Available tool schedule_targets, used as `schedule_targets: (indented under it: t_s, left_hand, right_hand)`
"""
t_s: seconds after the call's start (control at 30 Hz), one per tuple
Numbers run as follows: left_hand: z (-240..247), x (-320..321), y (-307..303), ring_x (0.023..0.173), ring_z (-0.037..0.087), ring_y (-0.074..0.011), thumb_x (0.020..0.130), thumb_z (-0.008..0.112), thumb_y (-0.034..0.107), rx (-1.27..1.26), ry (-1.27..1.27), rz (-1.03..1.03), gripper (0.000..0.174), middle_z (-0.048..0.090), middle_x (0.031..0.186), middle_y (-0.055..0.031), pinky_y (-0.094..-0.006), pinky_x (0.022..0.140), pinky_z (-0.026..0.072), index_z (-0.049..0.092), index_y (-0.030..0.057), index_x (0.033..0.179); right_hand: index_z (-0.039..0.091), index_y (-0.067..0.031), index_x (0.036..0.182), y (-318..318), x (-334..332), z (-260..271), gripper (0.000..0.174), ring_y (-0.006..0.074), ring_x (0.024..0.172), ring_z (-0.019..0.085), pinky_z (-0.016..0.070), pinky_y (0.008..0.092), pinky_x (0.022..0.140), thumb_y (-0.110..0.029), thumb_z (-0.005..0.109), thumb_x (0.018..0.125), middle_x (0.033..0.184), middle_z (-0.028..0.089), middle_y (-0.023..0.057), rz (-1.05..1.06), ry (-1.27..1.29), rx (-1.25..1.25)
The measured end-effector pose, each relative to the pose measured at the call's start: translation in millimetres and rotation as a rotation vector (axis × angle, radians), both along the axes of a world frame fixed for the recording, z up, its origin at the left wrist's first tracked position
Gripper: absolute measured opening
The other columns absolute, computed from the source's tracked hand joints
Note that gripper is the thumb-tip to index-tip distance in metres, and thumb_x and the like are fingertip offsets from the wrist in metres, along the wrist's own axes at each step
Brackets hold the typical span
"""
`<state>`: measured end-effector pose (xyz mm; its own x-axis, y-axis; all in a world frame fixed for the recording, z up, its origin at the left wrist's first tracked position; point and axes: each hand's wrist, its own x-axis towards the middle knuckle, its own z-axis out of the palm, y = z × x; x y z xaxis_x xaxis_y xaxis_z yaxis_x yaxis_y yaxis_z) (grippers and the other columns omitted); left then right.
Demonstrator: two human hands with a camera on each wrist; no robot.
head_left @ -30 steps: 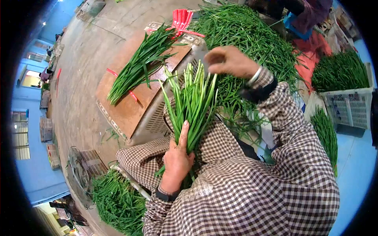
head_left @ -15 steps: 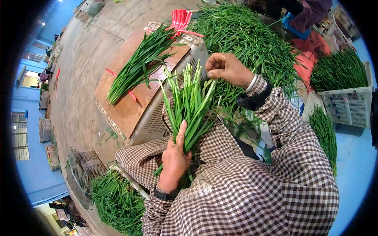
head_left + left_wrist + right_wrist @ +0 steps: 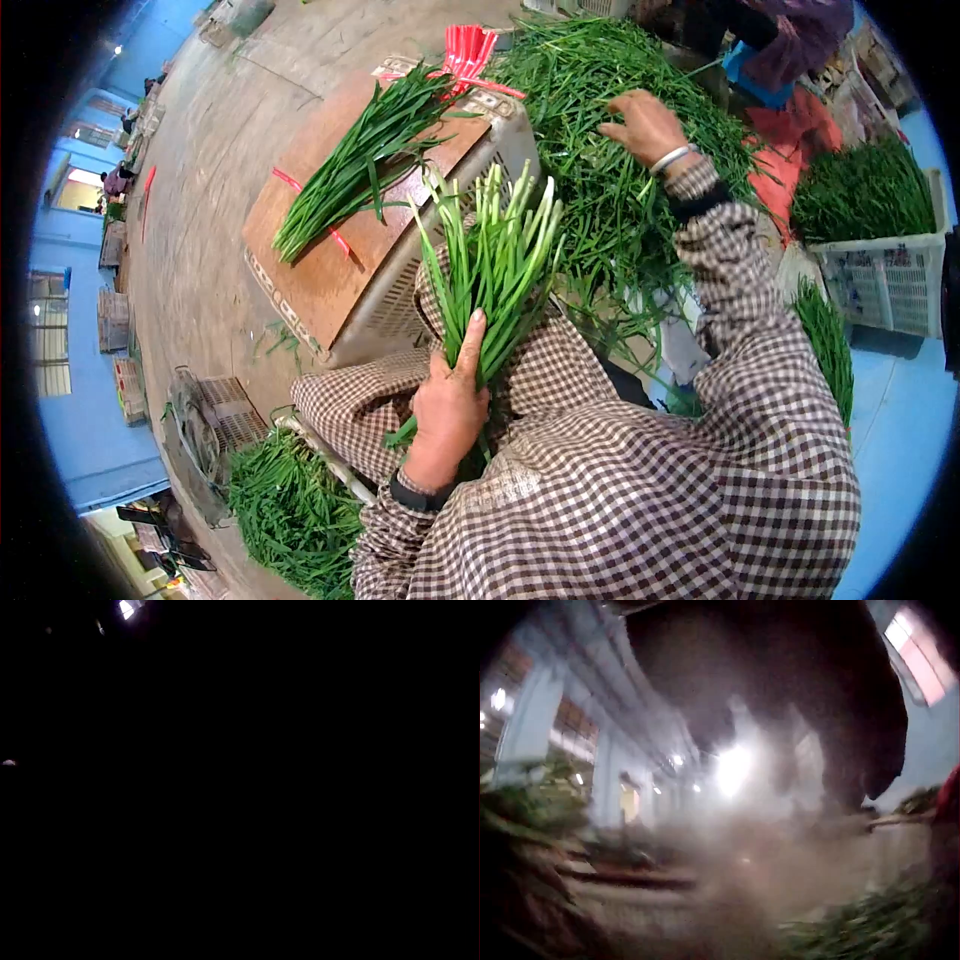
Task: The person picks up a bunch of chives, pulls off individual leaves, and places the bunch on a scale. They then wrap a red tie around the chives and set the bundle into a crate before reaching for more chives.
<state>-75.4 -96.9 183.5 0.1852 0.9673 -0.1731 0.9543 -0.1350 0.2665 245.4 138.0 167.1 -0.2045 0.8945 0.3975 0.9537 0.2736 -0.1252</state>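
In the head view my left hand [image 3: 448,405] grips a bunch of garlic chives [image 3: 492,255] above the lap, index finger stretched along the stalks. The pale cut ends fan out upward, away from me. My right hand [image 3: 648,128] is raised over a big heap of loose chives [image 3: 610,60], apart from the bunch, with fingers loosely bent and nothing visible in them. The right wrist view shows that hand [image 3: 780,682] as a blurred dark shape. Almost everything in the left wrist view is black.
A board [image 3: 345,150] on an upturned crate [image 3: 390,300] bears another chive bunch [image 3: 350,170] lying across a red strip [image 3: 342,243]. More red strips [image 3: 468,52] hang at its far corner. A white crate of chives [image 3: 880,280] stands right; another chive pile [image 3: 290,510] lies lower left.
My right hand pinched at a stalk tip of the bunch half a second ago; now it has moved up and right, away from it. The left hand keeps its grip.
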Motion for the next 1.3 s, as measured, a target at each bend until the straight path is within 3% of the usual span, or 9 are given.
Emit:
schedule_targets:
  t_s: [0.07, 0.27, 0.47, 0.6, 0.67, 0.8, 1.03, 1.13, 1.3]
  left_hand:
    - [2.1, 2.3, -2.0, 0.067, 0.058, -0.0356, 0.061, 0.072, 0.004, -0.005, 0.045, -0.018, 0.1, 0.05, 0.091, -0.0195, -0.042, 0.056, 0.05, 0.018, 0.0295, 0.141]
    - [1.4, 2.8, -2.6, 0.067, 0.058, -0.0355, 0.062, 0.072, 0.006, 0.01, 0.076, -0.041, 0.101, 0.05, 0.095, -0.0198, -0.0421, 0.055, 0.05, 0.015, 0.0271, 0.142]
    - [-5.6, 0.6, -4.6, 0.068, 0.058, -0.0349, 0.061, 0.072, 0.006, 0.024, 0.005, 0.0, 0.103, 0.049, 0.095, -0.0197, -0.0416, 0.054, 0.0496, 0.012, 0.0239, 0.143]
    - [-4.4, 0.2, -4.3, 0.066, 0.057, -0.0349, 0.06, 0.071, 0.004, 0.032, 0.033, -0.039, 0.103, 0.049, 0.095, -0.0195, -0.0414, 0.053, 0.0492, 0.013, 0.0236, 0.142]
    - [-4.6, 1.1, -2.4, 0.065, 0.057, -0.0349, 0.06, 0.07, 0.003, 0.055, 0.027, -0.032, 0.102, 0.049, 0.094, -0.0195, -0.0414, 0.052, 0.049, 0.013, 0.0237, 0.142]
    - [-5.9, 2.1, -4.1, 0.064, 0.057, -0.0349, 0.06, 0.069, 0.002, 0.076, 0.04, -0.047, 0.101, 0.049, 0.094, -0.0198, -0.0417, 0.052, 0.0486, 0.015, 0.025, 0.142]
    - [-7.1, 0.9, -7.1, 0.067, 0.056, -0.0339, 0.058, 0.072, 0.003, 0.087, -0.008, -0.007, 0.107, 0.05, 0.093, -0.0178, -0.0402, 0.053, 0.0484, 0.006, 0.0063, 0.142]
    - [-9.0, 2.8, -6.2, 0.067, 0.056, -0.0334, 0.059, 0.072, 0.003, 0.076, -0.023, -0.01, 0.106, 0.049, 0.094, -0.0177, -0.0401, 0.052, 0.0482, 0.007, 0.0093, 0.142]
    - [-9.8, 2.1, -5.2, 0.065, 0.056, -0.033, 0.059, 0.072, 0.002, 0.072, 0.039, -0.058, 0.106, 0.049, 0.094, -0.018, -0.0398, 0.052, 0.0482, 0.007, 0.013, 0.143]
  right_hand:
    - [0.062, -0.005, 0.093, -21.5, -44.0, 39.1, 0.033, 0.0296, 0.092, 0.057, 0.0466, 0.0388, 0.08, -0.033, 0.064, 0.077, 0.094, 0.061, 0.0161, 0.203, 0.412, -0.265]
    - [0.06, -0.0046, 0.086, -21.9, -111.7, -6.9, 0.015, 0.0248, 0.081, 0.059, 0.0471, 0.0346, 0.073, -0.01, 0.065, 0.073, 0.089, 0.059, 0.0111, 0.664, 0.293, -0.107]
    - [0.061, -0.0031, 0.081, -7.9, -90.6, 4.1, 0.014, 0.0228, 0.069, 0.059, 0.0481, 0.0335, 0.067, -0.017, 0.061, 0.079, 0.079, 0.061, 0.0098, 0.225, 0.461, -0.152]
    - [0.066, -0.0117, 0.088, 34.8, -47.1, 6.6, 0.026, 0.0247, 0.089, 0.059, 0.0509, 0.0392, 0.074, -0.034, 0.064, 0.077, 0.097, 0.061, 0.0059, -0.406, -0.083, -0.284]
    - [0.066, -0.0117, 0.088, 20.7, -41.4, 6.4, 0.026, 0.0283, 0.088, 0.059, 0.05, 0.0421, 0.073, -0.034, 0.065, 0.074, 0.097, 0.06, 0.0107, -0.298, -0.002, -0.094]
    - [0.065, -0.0101, 0.079, -55.3, -92.6, 37.9, 0.023, 0.0318, 0.089, 0.056, 0.0455, 0.0452, 0.074, -0.032, 0.067, 0.071, 0.094, 0.057, 0.0141, 0.485, 0.223, -0.227]
    - [0.063, -0.0059, 0.079, -79.4, -106.2, 2.1, 0.017, 0.0284, 0.097, 0.052, 0.0413, 0.045, 0.078, -0.022, 0.063, 0.073, 0.098, 0.055, 0.0112, 0.426, 0.227, -0.04]
    - [0.06, -0.0036, 0.08, -75.9, -101.5, -8.1, 0.014, 0.0289, 0.091, 0.055, 0.0441, 0.0444, 0.074, -0.017, 0.059, 0.074, 0.093, 0.058, 0.0117, 0.376, 0.143, 0.183]
    - [0.059, -0.0046, 0.075, -27.7, -66.5, -18.9, 0.015, 0.0323, 0.072, 0.06, 0.0495, 0.0432, 0.064, -0.018, 0.053, 0.076, 0.079, 0.06, 0.0146, -0.117, 0.203, -0.166]
